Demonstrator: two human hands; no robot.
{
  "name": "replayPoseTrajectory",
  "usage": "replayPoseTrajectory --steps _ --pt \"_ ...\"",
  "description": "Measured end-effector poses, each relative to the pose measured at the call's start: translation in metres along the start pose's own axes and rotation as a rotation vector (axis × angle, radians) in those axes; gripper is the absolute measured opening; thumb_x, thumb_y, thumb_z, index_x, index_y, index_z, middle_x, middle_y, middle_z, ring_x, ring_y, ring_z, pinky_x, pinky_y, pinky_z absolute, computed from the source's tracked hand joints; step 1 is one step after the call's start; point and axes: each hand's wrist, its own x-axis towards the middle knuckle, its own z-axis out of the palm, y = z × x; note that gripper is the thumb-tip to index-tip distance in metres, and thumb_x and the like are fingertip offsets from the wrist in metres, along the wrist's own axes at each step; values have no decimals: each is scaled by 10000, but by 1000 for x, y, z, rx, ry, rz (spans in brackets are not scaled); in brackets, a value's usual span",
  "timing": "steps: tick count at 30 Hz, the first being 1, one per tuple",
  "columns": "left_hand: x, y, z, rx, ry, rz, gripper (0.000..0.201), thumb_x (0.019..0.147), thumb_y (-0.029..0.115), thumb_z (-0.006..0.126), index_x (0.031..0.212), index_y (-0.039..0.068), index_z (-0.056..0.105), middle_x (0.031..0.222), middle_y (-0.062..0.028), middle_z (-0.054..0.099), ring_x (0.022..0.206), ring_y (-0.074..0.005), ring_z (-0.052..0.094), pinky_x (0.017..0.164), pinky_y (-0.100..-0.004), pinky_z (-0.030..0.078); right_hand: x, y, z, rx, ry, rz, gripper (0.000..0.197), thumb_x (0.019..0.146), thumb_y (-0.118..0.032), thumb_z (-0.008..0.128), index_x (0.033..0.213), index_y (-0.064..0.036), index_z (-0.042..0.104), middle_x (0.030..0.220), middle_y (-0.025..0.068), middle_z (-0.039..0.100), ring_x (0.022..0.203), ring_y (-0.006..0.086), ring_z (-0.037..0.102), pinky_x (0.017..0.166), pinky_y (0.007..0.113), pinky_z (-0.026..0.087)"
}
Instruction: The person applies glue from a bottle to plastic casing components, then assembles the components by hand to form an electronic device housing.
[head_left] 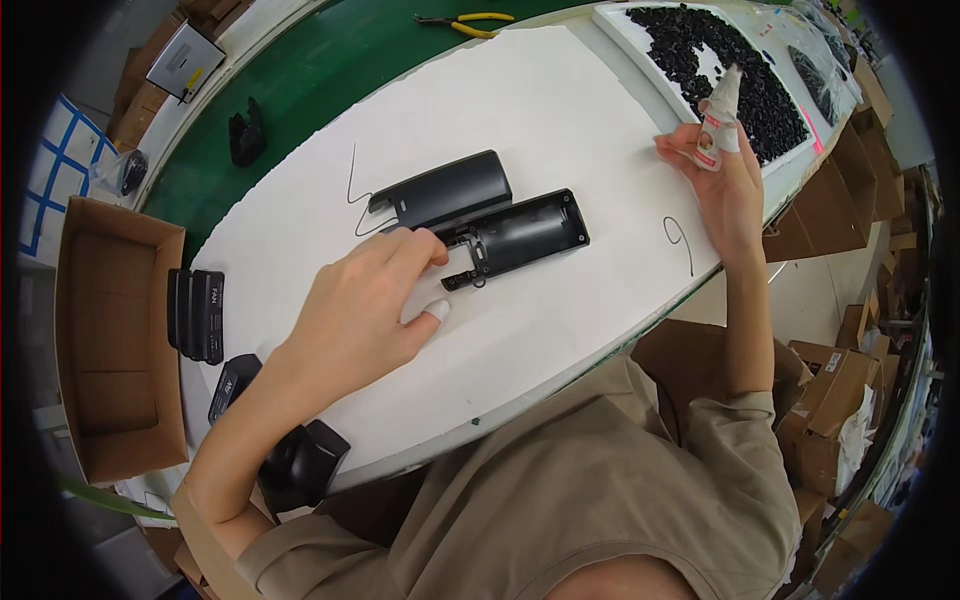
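From the head view: clamped on a white tube [710, 147] with the right hand [729, 190], nozzle upward, off to the side of the black shells. At risk of leaking over the fingers if squeezed too hard, or of dripping onto the loose black bits [768, 105] in the white tray [642, 62] just beyond — impossible to tell whether already over the rim.

At the middle of the white sheet [600, 120] on the desk [285, 95], touching the notched end of an open shell [530, 235] with the left hand [362, 300]. Thumb and forefinger apart there, in a grip partly hidden; impossible to tell whether pinching anything underneath. Lying hollow side up, attended to at one end only — so liable to swing or slide on the smooth sheet if pushed from there.

Lying right alongside a black cover [445, 188], too: likely to scuff or shove it when turned carelessly. Prone to smears, from any spill: the white wrap [437, 309] on the left thumb.
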Motion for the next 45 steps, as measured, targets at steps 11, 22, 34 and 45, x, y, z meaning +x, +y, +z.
replayPoseTrajectory --steps 11,22,34,45 --pt "27 -28 -9 451 28 10 534 626 18 614 1144 39 487 989 -127 512 870 -291 543 738 -347 454 -3 7 -5 -490 -88 -81 355 899 -136 532 1183 -28 350 1232 129 526 1032 112 484 925 269 363" --pt "64 -51 -28 -931 -48 -551 517 901 495 279 1065 48 482 864 -123 573 622 -174 510 589 -305 435 -11 3 -11 -560 52 -82 354 841 -60 597 1166 36 494 1147 95 580 1004 139 556 895 269 418" --pt "87 -45 -2 -370 -82 -370 335 905 293 381 902 -9 523 647 -93 584 514 -154 516 491 -285 414 -14 1 -6 -592 135 -96 355 798 -50 631 1131 34 539 1068 90 610 951 137 570 859 259 437" --pt "45 -23 -2 4 111 30 431 674 101 582 1083 30 466 1022 -157 550 940 -304 568 784 -381 467 -5 -19 -22 -1084 156 -312 325 728 -167 723 983 6 619 809 31 537 691 103 496 574 228 411"
